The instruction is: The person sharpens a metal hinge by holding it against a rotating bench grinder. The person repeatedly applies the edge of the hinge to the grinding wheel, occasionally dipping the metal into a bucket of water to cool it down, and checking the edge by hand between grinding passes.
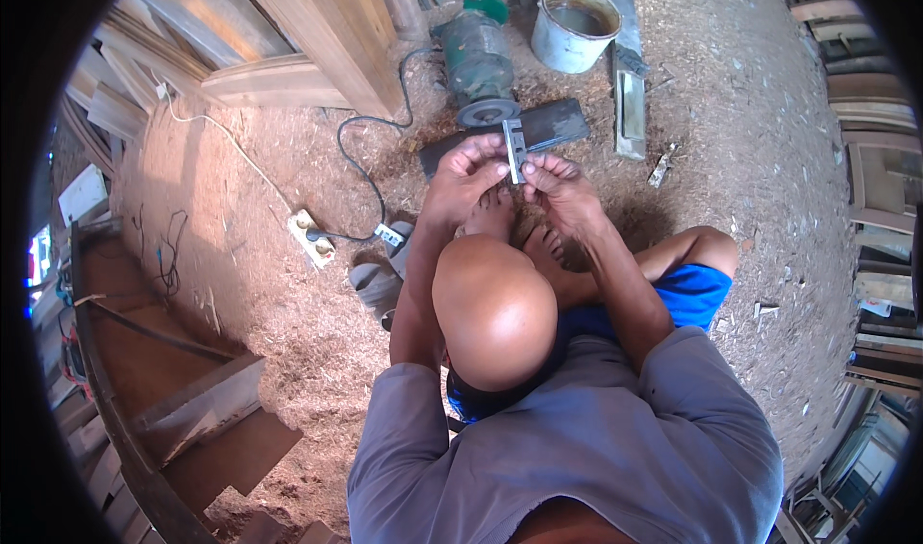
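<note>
A narrow flat metal piece point(514, 152) with dark slots or recesses along it is held upright between my two hands, above my bare feet. It looks like a blade or blade holder, but its exact kind is not clear. My left hand point(464, 181) pinches its left side with thumb and fingers. On the other side, my right hand point(567, 196) grips its lower right edge with bent fingers. Just beyond stands a green-grey bench grinder point(478, 59), its round grinding wheel point(488, 112) close to the top of the piece.
A dark board point(565, 121) lies under the grinder's front. Behind it to the right stands a dirty white bucket point(577, 44), beside a sharpening stone point(631, 107) on a plank. A power strip point(311, 237) and cables lie left on the shaving-covered floor. Timber leans around the edges.
</note>
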`<action>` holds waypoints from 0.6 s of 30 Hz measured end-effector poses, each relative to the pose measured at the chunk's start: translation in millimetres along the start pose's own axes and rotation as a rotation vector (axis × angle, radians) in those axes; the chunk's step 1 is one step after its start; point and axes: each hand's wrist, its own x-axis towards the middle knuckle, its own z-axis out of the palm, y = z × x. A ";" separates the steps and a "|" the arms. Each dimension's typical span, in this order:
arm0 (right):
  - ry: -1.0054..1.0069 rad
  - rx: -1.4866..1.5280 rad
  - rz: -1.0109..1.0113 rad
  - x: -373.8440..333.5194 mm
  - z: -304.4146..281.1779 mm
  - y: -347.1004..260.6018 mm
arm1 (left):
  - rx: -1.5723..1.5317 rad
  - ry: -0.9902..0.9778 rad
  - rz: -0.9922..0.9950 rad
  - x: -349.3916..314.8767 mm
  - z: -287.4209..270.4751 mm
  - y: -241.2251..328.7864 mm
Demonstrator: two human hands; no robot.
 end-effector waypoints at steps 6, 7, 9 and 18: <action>-0.116 0.191 0.059 -7.9 4.4 -4.4 | -0.323 -0.230 -0.047 -6.4 4.7 -3.7; -0.149 0.215 0.068 -7.7 4.2 -1.1 | -0.366 -0.260 -0.046 -6.0 4.1 -8.3; -0.180 0.239 0.090 -8.1 5.6 3.2 | -0.440 -0.263 -0.041 -6.3 7.4 -12.8; -0.154 0.223 0.147 -9.2 21.1 13.3 | -0.495 -0.223 -0.049 -13.2 -1.1 -20.3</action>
